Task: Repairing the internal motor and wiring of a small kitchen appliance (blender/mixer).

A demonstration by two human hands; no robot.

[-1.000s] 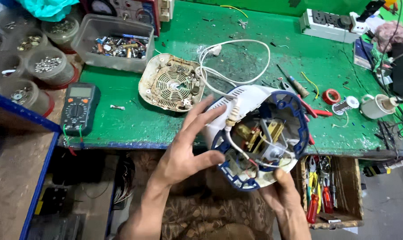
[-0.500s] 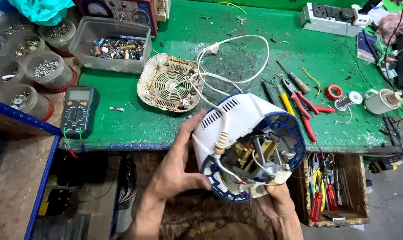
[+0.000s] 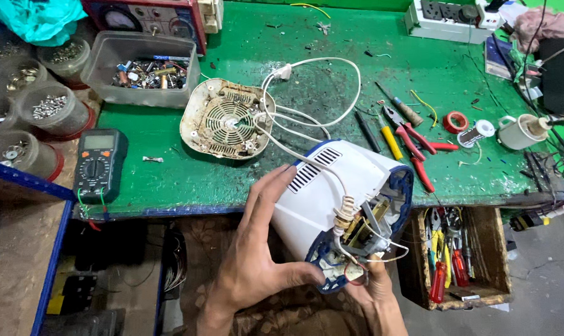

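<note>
Tilted further sideways now: white-blue appliance housing point(image 3: 344, 205), open end exposing wiring; both hands point(image 3: 257, 255) grasping it.

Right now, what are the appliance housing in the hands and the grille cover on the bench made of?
Appliance housing: looks like moulded plastic, smooth white with a blue rim and slotted vents. Grille cover: probably plastic too, cream, matte, yellowed and grimy, with moulded concentric slots. Bench top: green, worn and stained; material unclear.
</note>
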